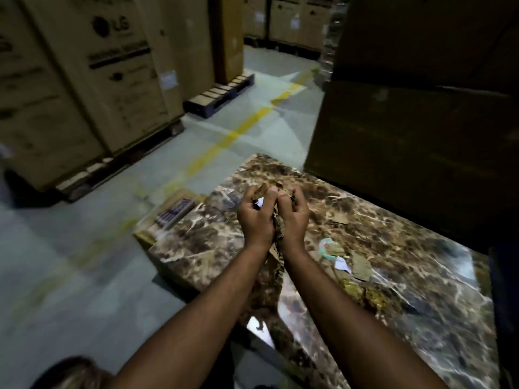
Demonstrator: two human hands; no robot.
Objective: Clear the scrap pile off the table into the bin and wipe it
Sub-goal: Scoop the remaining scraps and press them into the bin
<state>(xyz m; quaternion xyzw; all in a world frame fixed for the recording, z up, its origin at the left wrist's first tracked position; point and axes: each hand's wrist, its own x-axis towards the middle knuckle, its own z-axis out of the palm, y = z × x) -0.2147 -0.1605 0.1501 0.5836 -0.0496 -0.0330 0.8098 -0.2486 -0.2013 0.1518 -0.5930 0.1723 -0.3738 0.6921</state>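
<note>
Head view: left hand (256, 217) and right hand (292, 217) are cupped side by side, fingers curled around a bundle of brown cardboard and white paper scraps (276, 234), held above the brown marble-patterned table (393, 220). More scraps (345, 262) (teal, white, brown bits) lie on the table to the right of the hands; a cardboard box (171, 214) sits on the floor at the table's left edge.

My left hand (257, 217) and right hand (292, 217) are side by side over the table (393, 192), cupped together round a bundle of scraps (276, 234) held between them. More scraps (348, 262) lie on the table to the right of my right hand, nearer me. A box (171, 214) sits on the floor left of my left hand, against the table's edge. Stacked cartons (92, 80) stand far beyond, to the left.
</note>
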